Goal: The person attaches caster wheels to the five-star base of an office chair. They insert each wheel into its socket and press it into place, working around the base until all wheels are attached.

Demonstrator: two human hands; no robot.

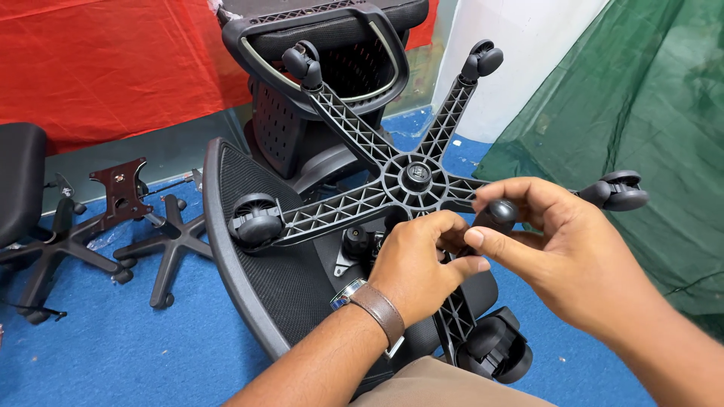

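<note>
Head view: both hands at an upturned black five-armed plastic chair base [411, 181].
Right hand [558, 249] pinches a small black caster wheel [498, 215] between thumb and fingers, just beside the hub; left hand [418, 264], brown-strapped wristwatch [373, 305] on its wrist, fingers curled against the same caster; base rests over a black mesh seat pan [249, 264] on blue carpet floor [113, 347]; second black chair base [162, 241] lies well apart, left.

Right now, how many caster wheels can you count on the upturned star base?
5: two far casters, left, right, nearest. The right hand holds another black piece, unclear.
</note>
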